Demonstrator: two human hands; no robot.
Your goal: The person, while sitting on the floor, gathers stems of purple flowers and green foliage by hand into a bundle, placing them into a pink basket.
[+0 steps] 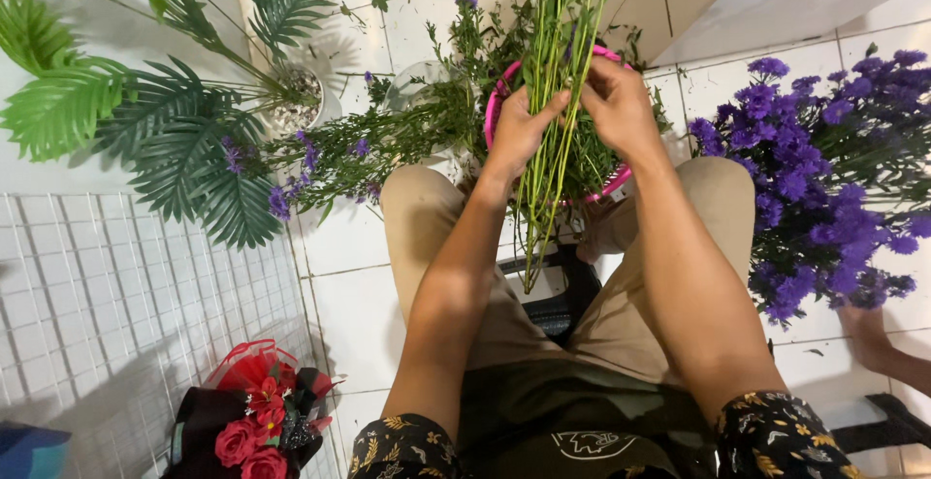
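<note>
- Patterned sleeves and tan trousers sit closest to the lens, the person seated on a low stool over a white tiled floor point(369, 314).
- Both hands meet up at knee level around a bunch of long green stems point(548, 164), which hangs down between the knees and runs up out of the top of the shot.
- Left hand point(519, 130) is wrapped round the bunch from the left, fingers point(539, 111) closed on the stems.
- Right hand point(621, 101) comes in from the right with its fingers pinched on the upper part of the same bunch. Can't tell if it's gripping a single stem or several.
- Handling-wise, I'd guess these stems are light, thin and bendy, easy to kink or snap if squeezed hard. A loose full-hand wrap around the middle, where they bundle tightest, looks like the safest hold; the leafy parts would likely strip.
- Right behind the hands is a pink basket point(499, 101) full of green trimmings.
- Purple flowers point(815, 178) are heaped to the right, and a thinner spray of the same lies on the left by a potted palm point(145, 101).
- Red rose bouquet point(257, 421) sits bottom left.
- Someone else's bare foot point(868, 334) shows at the right edge.
</note>
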